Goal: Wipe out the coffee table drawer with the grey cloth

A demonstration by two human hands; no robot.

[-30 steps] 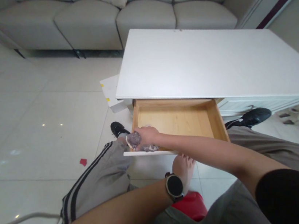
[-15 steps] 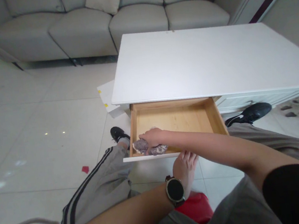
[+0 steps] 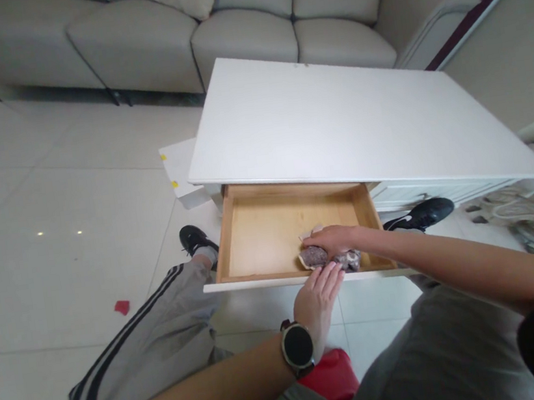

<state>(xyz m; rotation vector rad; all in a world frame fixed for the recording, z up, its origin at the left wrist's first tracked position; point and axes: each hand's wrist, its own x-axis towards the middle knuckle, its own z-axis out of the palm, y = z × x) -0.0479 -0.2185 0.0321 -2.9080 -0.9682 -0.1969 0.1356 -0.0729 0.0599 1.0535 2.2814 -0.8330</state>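
Right hand [image 3: 332, 240] presses a purplish cloth [image 3: 326, 257] down inside the open wooden drawer [image 3: 261, 233]; left hand [image 3: 318, 298], fingers flat and together, rests on its front edge

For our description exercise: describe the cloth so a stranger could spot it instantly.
Below the white table an open wooden drawer juts out. Near its front right, under the right hand, sits a crumpled cloth, mottled purple-grey against pale wood.
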